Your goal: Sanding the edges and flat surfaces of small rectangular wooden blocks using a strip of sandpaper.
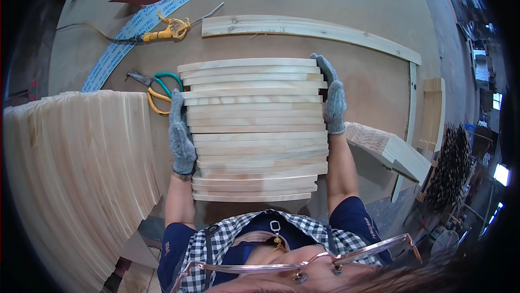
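A row of several pale wooden slats [254, 114] lies side by side on the table in front of me, their ends slightly uneven. Against the left ends rests my left hand [181, 138] in a grey glove, its fingers pointing away from me. On the opposite side my right hand [333, 98], gloved the same way, presses along the right ends, with fingertips reaching the farthest slat. The slats are held between both hands. Just beyond the left hand lie scissors [160, 93] with one green and one yellow handle.
A large stack of wooden boards [81, 174] stands at the left. A yellow air blow gun [172, 28] with a hose lies at the back left, over a blue printed strip [111, 57]. Wood strips [309, 27] form a corner at the far right, near a tilted wood block [387, 149].
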Tool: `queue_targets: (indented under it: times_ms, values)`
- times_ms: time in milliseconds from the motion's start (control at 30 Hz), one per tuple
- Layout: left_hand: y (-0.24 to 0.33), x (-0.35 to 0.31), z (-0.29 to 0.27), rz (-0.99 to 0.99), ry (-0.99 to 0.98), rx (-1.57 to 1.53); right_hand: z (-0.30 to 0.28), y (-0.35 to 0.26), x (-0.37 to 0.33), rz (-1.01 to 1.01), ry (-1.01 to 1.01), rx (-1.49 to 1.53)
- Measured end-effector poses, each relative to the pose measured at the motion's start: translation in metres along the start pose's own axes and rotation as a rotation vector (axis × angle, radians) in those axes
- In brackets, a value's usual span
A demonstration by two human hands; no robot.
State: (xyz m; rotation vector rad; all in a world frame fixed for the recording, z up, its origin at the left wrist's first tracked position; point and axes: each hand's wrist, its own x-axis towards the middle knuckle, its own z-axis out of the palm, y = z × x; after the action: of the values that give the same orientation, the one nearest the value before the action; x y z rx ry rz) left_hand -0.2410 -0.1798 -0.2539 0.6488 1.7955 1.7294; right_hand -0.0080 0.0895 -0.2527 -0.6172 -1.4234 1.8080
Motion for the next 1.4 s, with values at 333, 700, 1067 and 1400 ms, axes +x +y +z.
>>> queue_targets:
  times_ms: [333,700,1067,1400]
  values:
    - [0.017,0.096,0.01,0.055,-0.105,-0.117,0.01,-0.023,0.002,0.094,0.007,0.022]
    - [0.019,0.086,0.01,0.094,-0.206,0.024,-0.015,-0.007,-0.028,0.288,0.06,-0.411]
    - [0.058,0.041,-0.009,0.044,-0.072,0.479,0.0,-0.064,-0.05,0.124,-0.033,-0.048]
    - [0.05,-0.113,-0.013,-0.108,0.035,0.01,0.0,-0.04,-0.155,0.134,0.154,-0.066]
